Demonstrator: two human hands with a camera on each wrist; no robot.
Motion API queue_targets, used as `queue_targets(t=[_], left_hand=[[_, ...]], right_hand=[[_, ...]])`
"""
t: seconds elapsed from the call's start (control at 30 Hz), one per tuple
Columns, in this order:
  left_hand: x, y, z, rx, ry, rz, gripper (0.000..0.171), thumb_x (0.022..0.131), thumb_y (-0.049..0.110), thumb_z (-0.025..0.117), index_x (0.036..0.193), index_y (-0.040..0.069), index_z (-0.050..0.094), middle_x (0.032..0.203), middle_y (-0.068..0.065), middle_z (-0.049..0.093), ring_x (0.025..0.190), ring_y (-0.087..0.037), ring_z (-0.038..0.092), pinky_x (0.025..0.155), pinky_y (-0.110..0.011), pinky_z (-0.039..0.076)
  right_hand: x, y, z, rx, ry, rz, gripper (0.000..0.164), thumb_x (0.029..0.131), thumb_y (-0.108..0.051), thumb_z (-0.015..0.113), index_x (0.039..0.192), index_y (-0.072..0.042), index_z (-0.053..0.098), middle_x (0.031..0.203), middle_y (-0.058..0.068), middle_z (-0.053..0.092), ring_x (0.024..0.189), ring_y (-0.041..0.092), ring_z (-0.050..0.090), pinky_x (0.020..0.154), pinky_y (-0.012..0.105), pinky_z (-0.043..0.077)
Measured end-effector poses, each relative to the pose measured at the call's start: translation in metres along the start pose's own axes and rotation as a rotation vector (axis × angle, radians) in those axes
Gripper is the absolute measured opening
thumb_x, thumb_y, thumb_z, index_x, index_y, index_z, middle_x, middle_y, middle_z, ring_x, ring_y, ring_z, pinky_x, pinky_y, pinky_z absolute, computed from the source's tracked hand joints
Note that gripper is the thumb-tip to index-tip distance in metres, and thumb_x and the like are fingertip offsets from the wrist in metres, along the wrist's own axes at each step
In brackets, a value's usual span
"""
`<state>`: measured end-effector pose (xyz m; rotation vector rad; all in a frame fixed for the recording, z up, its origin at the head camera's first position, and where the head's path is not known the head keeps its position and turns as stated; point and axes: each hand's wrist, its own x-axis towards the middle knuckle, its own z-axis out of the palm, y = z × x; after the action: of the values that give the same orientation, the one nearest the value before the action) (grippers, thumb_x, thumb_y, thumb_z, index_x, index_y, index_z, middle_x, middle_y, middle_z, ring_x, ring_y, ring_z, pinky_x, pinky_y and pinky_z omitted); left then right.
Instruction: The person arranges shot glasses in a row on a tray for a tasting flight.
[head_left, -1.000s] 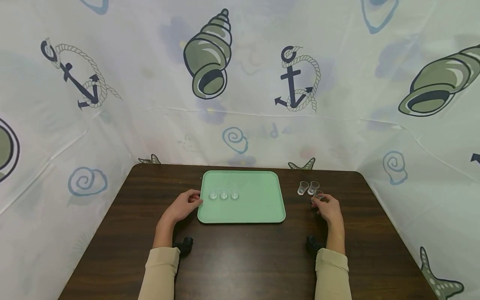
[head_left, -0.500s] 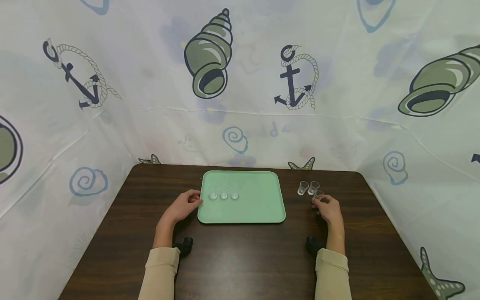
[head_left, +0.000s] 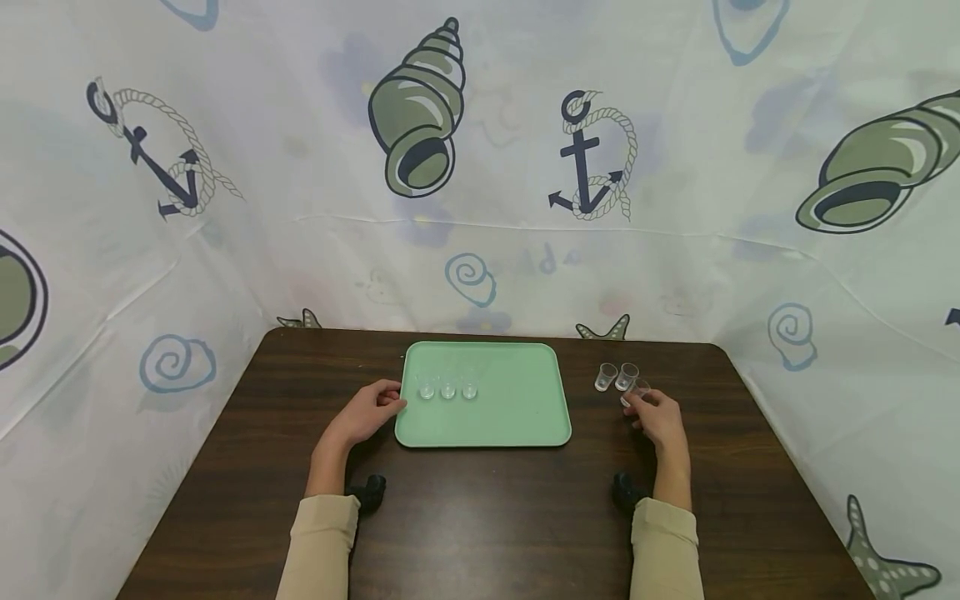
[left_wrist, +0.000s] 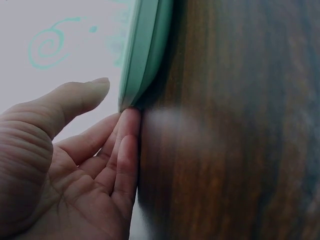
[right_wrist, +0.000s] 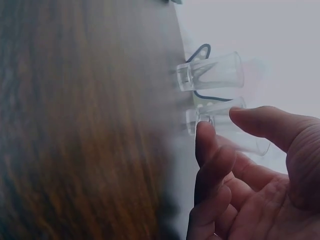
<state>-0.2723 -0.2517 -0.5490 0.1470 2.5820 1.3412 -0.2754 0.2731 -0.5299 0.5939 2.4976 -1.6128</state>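
Note:
In the head view, my right hand point(head_left: 657, 417) holds a small clear shot glass point(head_left: 641, 387) between thumb and fingers at the right of the table. In the right wrist view, the fingers are curled at its base, and the glass leans. Two more shot glasses, a left one point(head_left: 606, 377) and a right one point(head_left: 627, 376), stand just beyond it. My left hand point(head_left: 368, 410) touches the left edge of a green tray point(head_left: 517, 408) with its fingertips; its thumb stands apart from the rim in the left wrist view. Three small clear glasses point(head_left: 447, 390) form a row on the tray's left half.
The dark wooden table point(head_left: 480, 517) reaches back to a pale printed cloth point(head_left: 510, 275), which hangs behind it and at both sides. Black straps with a small device point(head_left: 371, 493) sit at both wrists.
The shot glass in my right hand has tilted slightly, its base showing more to the left. My left hand, the tray and the other glasses stay where they were.

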Motion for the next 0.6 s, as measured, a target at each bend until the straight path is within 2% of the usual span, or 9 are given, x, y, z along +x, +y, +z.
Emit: queue_targets(t=[0.3,0.6], left_hand=[[0.0,0.001,0.001,-0.01,0.001,-0.008,0.056,0.111,0.028,0.063,0.153,-0.007,0.051,0.136,-0.024,0.064,0.123,-0.036,0.061,0.103,-0.052,0.054],[0.0,0.004,0.001,-0.002,0.009,-0.021,0.055,0.111,0.027,0.063,0.153,-0.006,0.051,0.136,-0.023,0.064,0.124,-0.036,0.061,0.104,-0.052,0.054]], right_hand=[[-0.002,-0.006,-0.002,0.001,0.022,-0.055,0.039,0.108,-0.032,0.064,0.129,0.001,0.061,0.084,-0.005,0.077,0.073,0.015,0.062,0.071,0.028,0.048],[-0.005,-0.019,-0.005,-0.01,0.028,-0.068,0.046,0.11,-0.037,0.06,0.137,0.0,0.06,0.094,0.0,0.079,0.08,0.021,0.065,0.079,0.032,0.049]])
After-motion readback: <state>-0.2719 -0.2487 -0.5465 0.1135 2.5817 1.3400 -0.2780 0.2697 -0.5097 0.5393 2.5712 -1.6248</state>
